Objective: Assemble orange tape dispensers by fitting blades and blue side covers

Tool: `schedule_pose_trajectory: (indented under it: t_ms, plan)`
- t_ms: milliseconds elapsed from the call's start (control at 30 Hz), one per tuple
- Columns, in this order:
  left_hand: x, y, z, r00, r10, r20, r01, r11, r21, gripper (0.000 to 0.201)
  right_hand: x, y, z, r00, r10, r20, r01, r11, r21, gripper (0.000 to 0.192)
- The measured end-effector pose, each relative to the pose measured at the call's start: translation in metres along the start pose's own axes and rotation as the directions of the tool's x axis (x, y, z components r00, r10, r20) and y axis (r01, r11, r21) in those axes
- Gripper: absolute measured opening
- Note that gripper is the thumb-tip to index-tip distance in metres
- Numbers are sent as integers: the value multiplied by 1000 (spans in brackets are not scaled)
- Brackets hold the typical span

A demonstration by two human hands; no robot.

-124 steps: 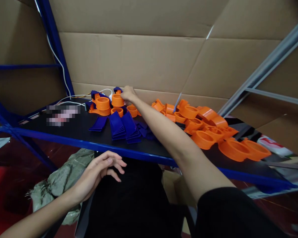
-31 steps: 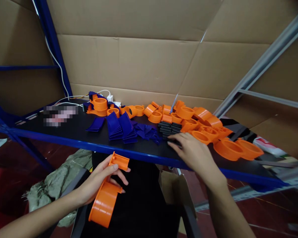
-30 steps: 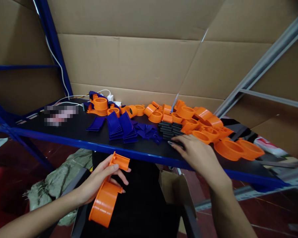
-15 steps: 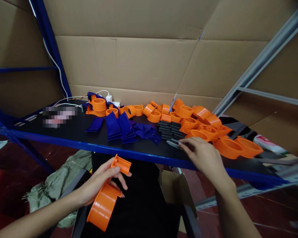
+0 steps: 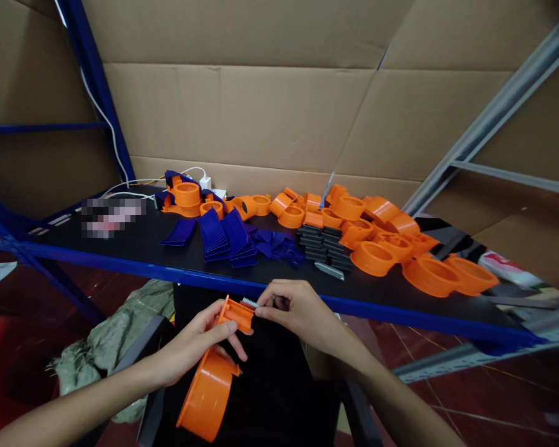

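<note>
My left hand (image 5: pixel 202 338) is closed around an orange plastic tape dispenser body (image 5: pixel 208 394), held over my lap with its round hub hanging down. The thumb lies on the dispenser's short upper end. My right hand (image 5: pixel 291 310) pinches a thin, silvery toothed blade (image 5: pixel 249 302) between thumb and fingertips. The blade is right at that upper end of the dispenser; whether it touches the plastic I cannot tell. On the table edge beyond my right hand lies a silvery strip (image 5: pixel 328 270), in front of stacked black parts (image 5: pixel 328 251).
Several orange dispenser bodies (image 5: pixel 375 257) are heaped on the right of the black table. Blue curved plates (image 5: pixel 213 239) and small blue pieces (image 5: pixel 279 247) lie left of the black parts. White cables (image 5: pixel 135 196) run at the back left. A blue edge (image 5: pixel 168 270) fronts the table.
My right hand has moved left and down from the silvery pieces on the table to the dispenser, bringing the blade. My left hand has shifted slightly right with the dispenser.
</note>
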State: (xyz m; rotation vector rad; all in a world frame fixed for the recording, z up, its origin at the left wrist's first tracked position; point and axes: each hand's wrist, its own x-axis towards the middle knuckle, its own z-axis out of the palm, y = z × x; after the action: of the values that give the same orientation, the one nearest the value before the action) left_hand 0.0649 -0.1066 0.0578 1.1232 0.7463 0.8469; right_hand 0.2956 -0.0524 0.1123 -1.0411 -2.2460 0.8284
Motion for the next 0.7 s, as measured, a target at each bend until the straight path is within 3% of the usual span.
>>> schedule_pose_trajectory:
  t_ms: [100,200,300,467,700]
  plan:
    - [1,0,0,1000,6,-20,-6,1000,6,31,-2,-3,-7,1000,0,-31,-1,1000,-15,18]
    - [0,0,0,1000,-7,4,7,1000,21,31,-3,-7,-9,1000,-9,25,10,1000,-21,17]
    - [-2,-1,0,999,-21,24,21,999,30,30,-3,-7,-2,998,-8,62,9,1000,-7,16]
    - [-3,-2,0,998,-29,48,27,998,56,34,-1,-5,11,999,33,22,-33,999,-24,11]
    - [0,-5,-1,998,-30,53,27,998,62,33,4,-7,23,999,-29,43,31,999,-44,8]
